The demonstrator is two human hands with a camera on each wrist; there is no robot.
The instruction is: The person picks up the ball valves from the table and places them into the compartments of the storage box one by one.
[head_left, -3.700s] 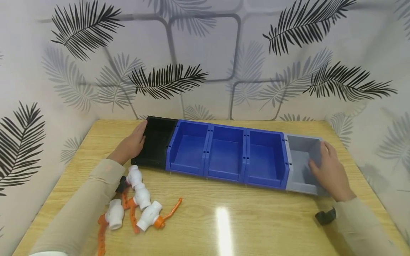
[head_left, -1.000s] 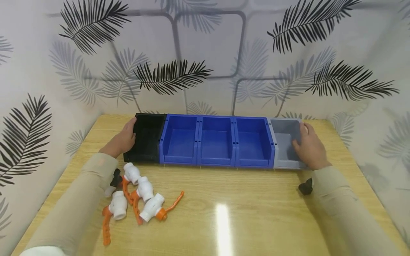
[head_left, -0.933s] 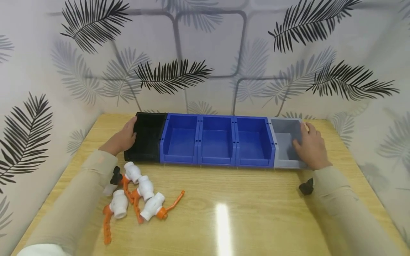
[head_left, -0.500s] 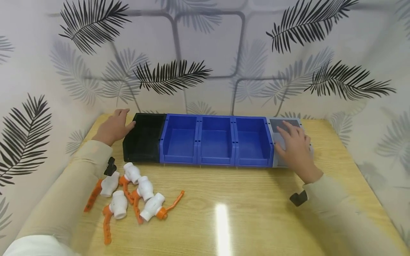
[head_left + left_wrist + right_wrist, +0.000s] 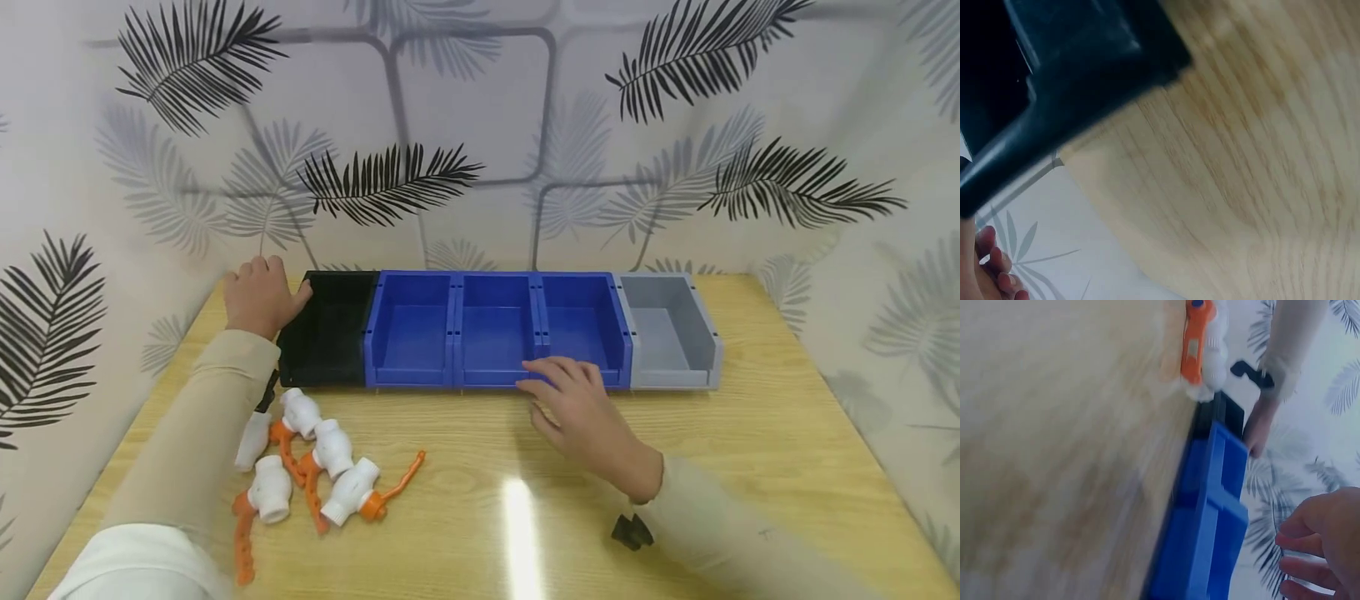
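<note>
A row of joined bins runs along the back of the table: a black bin [image 5: 322, 374], three blue bins [image 5: 411, 377] and a grey bin [image 5: 672, 380]. My left hand [image 5: 260, 296] is at the black bin's left side, thumb toward its rim; whether it touches cannot be told. In the left wrist view, loosely bent fingertips [image 5: 1002, 265] show below the black bin [image 5: 1085, 81]. My right hand [image 5: 588, 425], fingers loosely bent and holding nothing, hovers before the blue bins. Several white ball valves [image 5: 332, 448] with orange handles lie at the table's left, one partly behind my left sleeve.
The wooden table [image 5: 465, 517] ends at a wall [image 5: 480, 108] with a leaf pattern. Small black pieces [image 5: 632, 531] sit at both wrists. In the right wrist view, the blue bins [image 5: 1188, 550] and valves [image 5: 1213, 356] appear at a slant.
The slanted bin row was pushed back and left until straight, with a hand at each end. Both hands then released it; my right hand moved left and toward me.
</note>
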